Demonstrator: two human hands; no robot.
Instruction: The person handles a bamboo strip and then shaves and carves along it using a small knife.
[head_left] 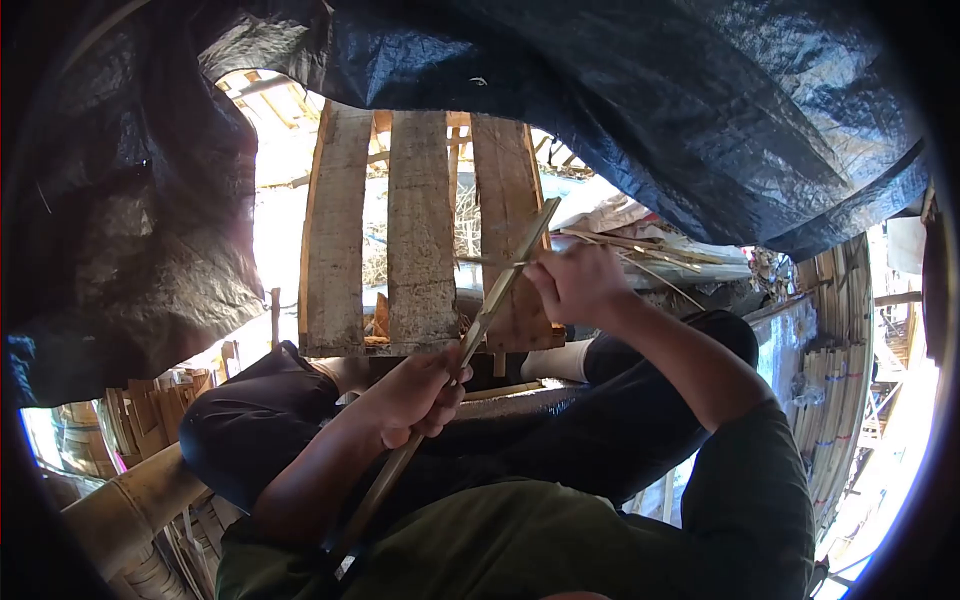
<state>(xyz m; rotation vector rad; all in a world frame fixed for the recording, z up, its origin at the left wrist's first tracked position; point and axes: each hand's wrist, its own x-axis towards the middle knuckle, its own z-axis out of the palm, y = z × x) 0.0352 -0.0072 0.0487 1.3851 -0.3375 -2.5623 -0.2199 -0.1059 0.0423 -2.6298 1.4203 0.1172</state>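
A long, narrow strip that looks like split bamboo runs diagonally from my lap up to the right, over the near edge of a slatted wooden board. My left hand is wrapped round its lower part. Higher up, my right hand is closed beside the upper part of the strip. A thin dark blade-like piece sticks out leftward from my right hand and crosses the strip; its handle is hidden in the fingers.
Dark plastic sheeting hangs overhead and at the left. A thick bamboo pole lies at lower left. Bundled strips stand at the right, and loose thin sticks lie beyond my right hand.
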